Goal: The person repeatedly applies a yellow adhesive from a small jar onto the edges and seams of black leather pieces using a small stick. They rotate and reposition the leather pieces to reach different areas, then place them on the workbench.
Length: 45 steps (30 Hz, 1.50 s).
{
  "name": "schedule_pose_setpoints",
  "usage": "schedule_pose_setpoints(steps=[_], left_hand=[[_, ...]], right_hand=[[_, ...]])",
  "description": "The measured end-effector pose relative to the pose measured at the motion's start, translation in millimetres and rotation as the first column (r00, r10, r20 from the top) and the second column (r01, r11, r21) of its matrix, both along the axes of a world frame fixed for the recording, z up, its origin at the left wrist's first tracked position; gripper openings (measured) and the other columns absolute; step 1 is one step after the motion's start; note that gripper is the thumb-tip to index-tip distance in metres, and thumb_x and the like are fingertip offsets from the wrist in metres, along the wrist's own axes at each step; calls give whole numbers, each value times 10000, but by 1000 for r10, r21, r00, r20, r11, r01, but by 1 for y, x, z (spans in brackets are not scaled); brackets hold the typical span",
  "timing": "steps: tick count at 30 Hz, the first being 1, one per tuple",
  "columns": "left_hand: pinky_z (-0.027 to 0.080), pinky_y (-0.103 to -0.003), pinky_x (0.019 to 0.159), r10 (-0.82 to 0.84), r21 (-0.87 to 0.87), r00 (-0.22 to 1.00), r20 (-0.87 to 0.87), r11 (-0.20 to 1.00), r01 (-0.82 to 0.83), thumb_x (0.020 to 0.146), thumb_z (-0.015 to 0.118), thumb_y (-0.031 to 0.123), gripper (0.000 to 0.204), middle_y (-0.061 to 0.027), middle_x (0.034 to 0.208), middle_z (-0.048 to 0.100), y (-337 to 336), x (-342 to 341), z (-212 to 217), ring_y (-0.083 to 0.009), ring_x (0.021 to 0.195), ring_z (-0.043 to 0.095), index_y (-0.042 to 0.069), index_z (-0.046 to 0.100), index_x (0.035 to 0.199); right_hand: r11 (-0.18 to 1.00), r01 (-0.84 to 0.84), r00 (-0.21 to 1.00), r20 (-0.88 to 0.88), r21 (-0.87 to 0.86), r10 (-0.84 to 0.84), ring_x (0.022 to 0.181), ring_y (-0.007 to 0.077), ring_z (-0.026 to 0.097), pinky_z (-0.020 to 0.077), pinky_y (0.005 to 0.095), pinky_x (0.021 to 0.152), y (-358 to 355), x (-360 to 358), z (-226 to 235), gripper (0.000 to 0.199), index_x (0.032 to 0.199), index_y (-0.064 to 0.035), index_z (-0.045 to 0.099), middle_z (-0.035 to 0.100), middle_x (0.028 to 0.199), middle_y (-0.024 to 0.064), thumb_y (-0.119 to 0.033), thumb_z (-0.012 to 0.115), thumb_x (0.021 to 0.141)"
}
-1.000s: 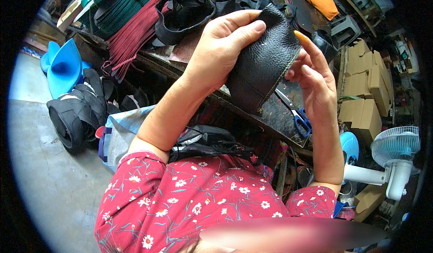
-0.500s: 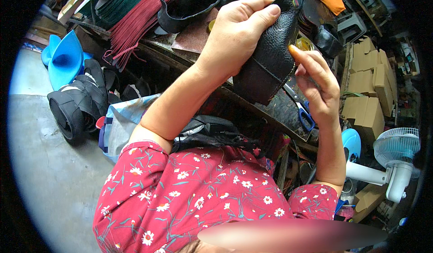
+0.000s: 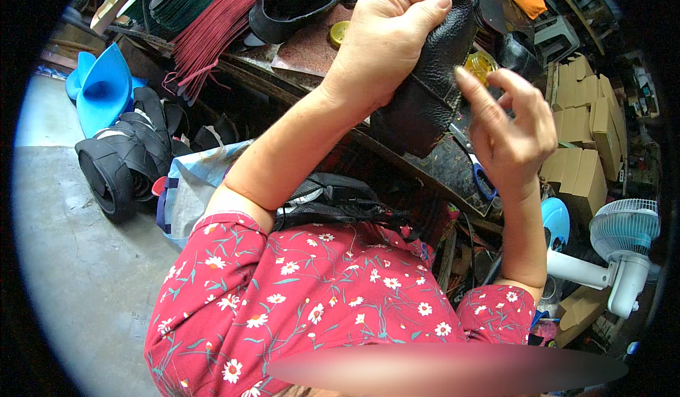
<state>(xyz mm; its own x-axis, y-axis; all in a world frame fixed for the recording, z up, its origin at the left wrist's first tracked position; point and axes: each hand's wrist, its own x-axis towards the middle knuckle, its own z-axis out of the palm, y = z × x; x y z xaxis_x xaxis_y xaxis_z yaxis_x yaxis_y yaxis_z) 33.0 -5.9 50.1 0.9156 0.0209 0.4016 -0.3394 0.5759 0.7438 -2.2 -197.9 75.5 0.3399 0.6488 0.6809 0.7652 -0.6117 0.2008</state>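
My left hand (image 3: 397, 39) is closed, its thumb and fingers pinching the upper end of a black grained leather piece (image 3: 443, 53) with a seam across it. The piece hangs over the bench's front edge. At its right edge is my right hand (image 3: 513, 117), thumb tip close to the leather. The other fingers of that hand are bent and spread apart, with nothing visible between them. Whether the thumb touches the edge I cannot tell. Just behind these fingers stands a glass jar with yellow contents (image 3: 483, 64). Blue-handled scissors (image 3: 484, 182) lie on the bench below, partly covered by my right hand.
On the bench (image 3: 297, 78) are a yellow lid (image 3: 339, 34), black leather loops (image 3: 297, 11) and bundles of red strips (image 3: 212, 36). Black rolled pieces (image 3: 120, 163) sit on the floor at left. Cardboard boxes (image 3: 577, 170) and a fan (image 3: 623, 234) are at right.
My right hand has moved slightly right, its fingers lifting and spreading away from the leather edge. My left hand and the leather piece have shifted a little to the right and up.
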Motion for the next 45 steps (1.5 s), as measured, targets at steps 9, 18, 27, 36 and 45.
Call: schedule_pose_setpoints(steps=[9, 18, 27, 36, 45], left_hand=[[519, -213, 702, 12, 52, 1000, 6, 999, -12, 957, 594, 93, 202, -43, 914, 707, -1, 1, 4, -68, 777, 633, -44, 678, 1079], [520, -220, 747, -128, 35, 990, -51, 991, 130, 967, 602, 132, 248, -56, 1007, 701, 8, 4, 9, -75, 838, 643, -17, 619, 1164], [521, -274, 691, 85, 531, 903, 421, 785, -321, 847, 737, 214, 256, -102, 820, 714, -7, 3, 21, -113, 753, 667, -22, 695, 937], [380, -305, 1037, -409, 726, 891, -197, 550, 413, 840, 748, 361, 660, -79, 1221, 606, 38, 17, -6, -171, 1157, 536, -27, 531, 1327], [552, -250, 753, -380, 6, 910, -168, 922, 386, 911, 669, 104, 260, -74, 971, 707, 41, -2, 21, -120, 829, 680, -22, 622, 1133]], right_hand=[[967, 7, 996, -89, 254, 16, 592, 152, 532, 470, 297, 553, -6, 19, 8, 439, 1167, -177, 717, 590, 998, 56, 4, 670, 769], [992, -127, 989, -81, -17, 125, 690, 155, 551, 470, 273, 570, -2, -7, 2, 349, 1055, -212, 771, 582, 922, 27, -68, 664, 756], [887, -77, 677, -629, 456, 382, 1139, 211, 546, 338, 371, 1063, -8, 44, 50, 657, 1483, -60, 345, 602, 1151, 138, -109, 536, 857], [872, -81, 724, -572, 483, 385, 1257, 251, 550, 295, 445, 1159, -57, 72, 81, 526, 1448, -50, 398, 643, 1236, 172, -41, 503, 933], [979, 187, 720, -689, 79, -82, 1114, 191, 602, 437, 340, 1015, -88, 113, -10, 271, 1159, -100, 704, 682, 1168, 70, -49, 528, 959]])
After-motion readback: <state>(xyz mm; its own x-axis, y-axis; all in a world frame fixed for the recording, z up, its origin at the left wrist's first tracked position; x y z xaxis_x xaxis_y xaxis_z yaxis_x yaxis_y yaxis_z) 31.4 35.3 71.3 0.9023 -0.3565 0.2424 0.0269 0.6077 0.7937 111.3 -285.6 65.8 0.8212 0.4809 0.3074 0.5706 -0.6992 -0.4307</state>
